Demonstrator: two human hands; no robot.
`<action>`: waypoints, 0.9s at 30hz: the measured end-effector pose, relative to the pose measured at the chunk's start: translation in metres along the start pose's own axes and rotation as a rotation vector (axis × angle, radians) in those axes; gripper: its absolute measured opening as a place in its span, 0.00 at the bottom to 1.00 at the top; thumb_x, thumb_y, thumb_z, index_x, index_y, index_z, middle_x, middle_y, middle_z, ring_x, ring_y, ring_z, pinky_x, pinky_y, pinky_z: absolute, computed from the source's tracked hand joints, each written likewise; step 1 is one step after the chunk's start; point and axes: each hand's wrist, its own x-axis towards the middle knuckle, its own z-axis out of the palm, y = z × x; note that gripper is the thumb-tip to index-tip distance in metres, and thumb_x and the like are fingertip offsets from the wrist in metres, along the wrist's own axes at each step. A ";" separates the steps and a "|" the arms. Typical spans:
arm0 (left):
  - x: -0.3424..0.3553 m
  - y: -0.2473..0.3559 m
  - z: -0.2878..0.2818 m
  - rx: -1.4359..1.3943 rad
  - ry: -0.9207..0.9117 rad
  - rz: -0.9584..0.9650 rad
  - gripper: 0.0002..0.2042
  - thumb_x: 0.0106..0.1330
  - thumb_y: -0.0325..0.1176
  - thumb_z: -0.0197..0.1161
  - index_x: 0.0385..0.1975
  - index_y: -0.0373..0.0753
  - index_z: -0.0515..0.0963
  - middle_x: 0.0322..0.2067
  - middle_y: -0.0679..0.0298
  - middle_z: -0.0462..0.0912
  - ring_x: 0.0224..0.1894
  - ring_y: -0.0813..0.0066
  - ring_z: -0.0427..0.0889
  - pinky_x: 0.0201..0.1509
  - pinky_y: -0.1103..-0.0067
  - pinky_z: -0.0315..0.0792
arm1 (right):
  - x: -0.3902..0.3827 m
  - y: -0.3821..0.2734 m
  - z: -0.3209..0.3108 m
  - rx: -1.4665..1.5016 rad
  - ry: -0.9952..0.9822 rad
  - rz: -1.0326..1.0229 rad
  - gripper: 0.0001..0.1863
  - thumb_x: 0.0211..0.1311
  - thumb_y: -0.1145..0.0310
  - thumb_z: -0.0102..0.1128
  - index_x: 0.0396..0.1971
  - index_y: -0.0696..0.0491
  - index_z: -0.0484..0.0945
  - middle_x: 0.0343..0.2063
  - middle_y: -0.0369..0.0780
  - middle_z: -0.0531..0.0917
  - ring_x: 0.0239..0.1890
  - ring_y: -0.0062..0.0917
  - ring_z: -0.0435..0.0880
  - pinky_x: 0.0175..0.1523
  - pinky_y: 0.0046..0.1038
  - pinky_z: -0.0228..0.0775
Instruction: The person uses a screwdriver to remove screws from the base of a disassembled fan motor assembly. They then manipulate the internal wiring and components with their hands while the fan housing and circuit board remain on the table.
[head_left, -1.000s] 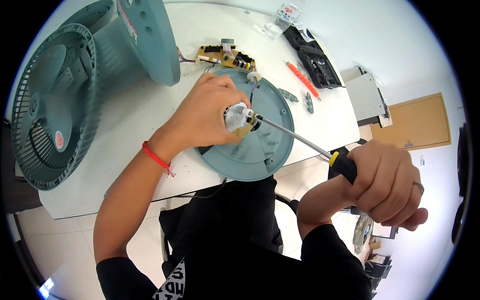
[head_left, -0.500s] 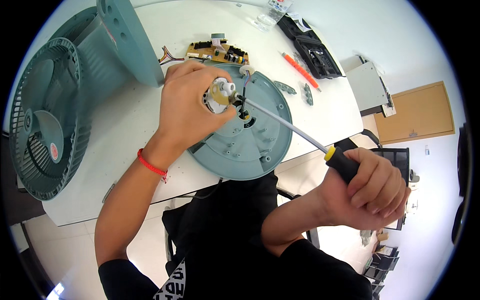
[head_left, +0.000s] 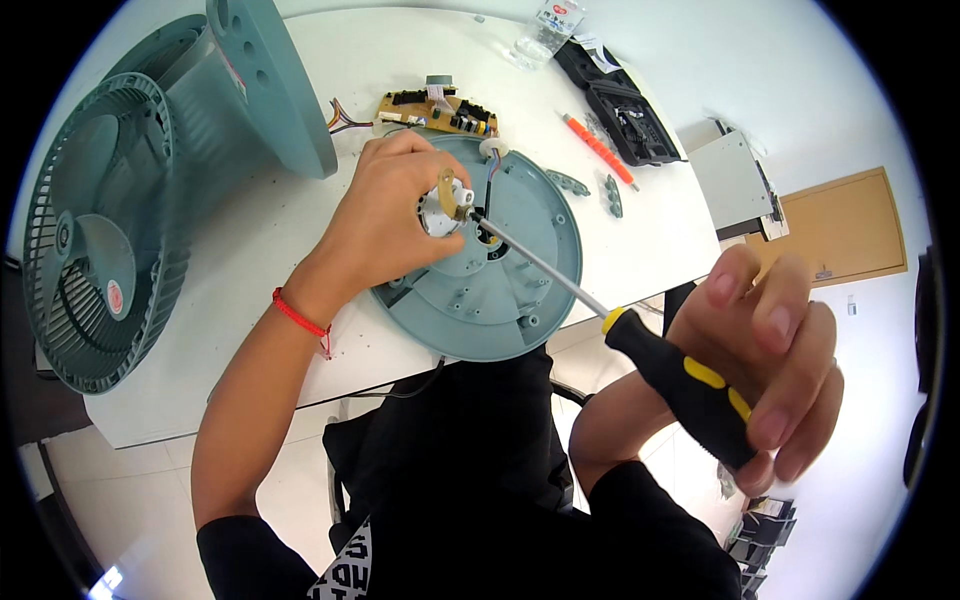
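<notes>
White table (head_left: 645, 240) before me, small silvery part (head_left: 434, 217) held over grey-green disc (head_left: 495, 325), left hand (head_left: 385, 205) arched, fingers wrapped round that part, right hand (head_left: 745, 340) beyond table edge, fingers half-uncurled, loosely holding screwdriver (head_left: 665, 365), disc rim reaching near edge, tabletop strip rightward.

Long metal-shafted screwdriver (head_left: 665, 375): black grip, yellow collar and inlays, silver-grey shaft. Small round component (head_left: 432, 216): white and silver, brass-coloured tab. Round plastic base plate (head_left: 480, 335): plain grey-green. Ribbed plastic fan (head_left: 95, 255), nine o'clock: grey-green, red-and-white sticker (head_left: 115, 297). Braided wrist cord (head_left: 302, 315): red. Slender pen-shaped tool (head_left: 600, 150), one o'clock: bright orange.
</notes>
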 end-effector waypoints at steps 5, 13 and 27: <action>-0.006 0.002 -0.009 -0.008 -0.075 0.022 0.18 0.41 0.23 0.73 0.36 0.44 0.83 0.44 0.64 0.76 0.57 0.56 0.69 0.63 0.67 0.68 | 0.022 0.004 -0.013 0.378 -0.495 0.089 0.15 0.71 0.67 0.60 0.21 0.53 0.82 0.22 0.41 0.82 0.27 0.29 0.81 0.33 0.27 0.73; -0.003 0.005 -0.006 0.034 -0.033 0.002 0.17 0.40 0.25 0.73 0.34 0.45 0.84 0.40 0.67 0.78 0.53 0.60 0.73 0.61 0.71 0.68 | 0.016 0.014 -0.012 0.425 -0.270 0.013 0.28 0.78 0.55 0.47 0.13 0.48 0.69 0.13 0.34 0.74 0.12 0.20 0.72 0.19 0.20 0.66; -0.002 0.008 0.003 0.223 0.130 0.142 0.16 0.41 0.30 0.75 0.34 0.42 0.84 0.26 0.67 0.81 0.41 0.67 0.80 0.55 0.71 0.68 | -0.031 -0.002 0.035 0.197 0.638 -0.073 0.30 0.83 0.52 0.25 0.16 0.45 0.63 0.14 0.33 0.71 0.12 0.20 0.66 0.19 0.24 0.59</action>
